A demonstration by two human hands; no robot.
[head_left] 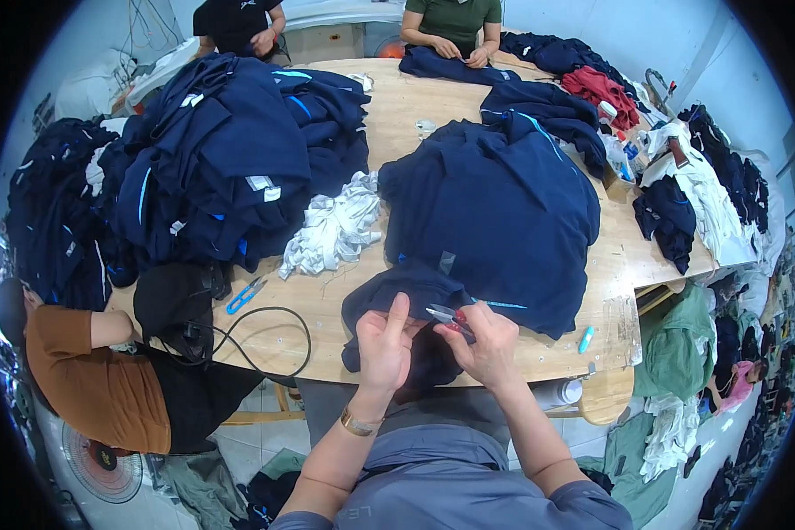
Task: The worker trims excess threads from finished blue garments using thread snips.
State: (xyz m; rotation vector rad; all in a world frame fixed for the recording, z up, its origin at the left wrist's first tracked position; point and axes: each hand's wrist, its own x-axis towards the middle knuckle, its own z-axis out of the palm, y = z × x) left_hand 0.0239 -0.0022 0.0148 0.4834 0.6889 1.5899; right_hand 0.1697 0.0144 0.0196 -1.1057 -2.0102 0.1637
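At the table's near edge, my right hand [490, 344] is closed around small thread snips [439, 314] with red on the handle, their blades pointing left toward my left hand. My left hand [385, 346], thumb up, grips the edge of a dark navy garment [397, 287]. Its fingers are partly hidden by the cloth. That part of the garment hangs toward my lap. A large spread of navy cloth [495, 212] lies just beyond my hands, with a light blue trim and a small grey label.
A heap of navy garments [230, 150] and a pile of white strips [336, 225] lie left. Blue snips [245, 296] rest near a black cable [307, 340] and a black bag [172, 305]. A light-blue marker [586, 339] lies right. Several people sit around the table [389, 110].
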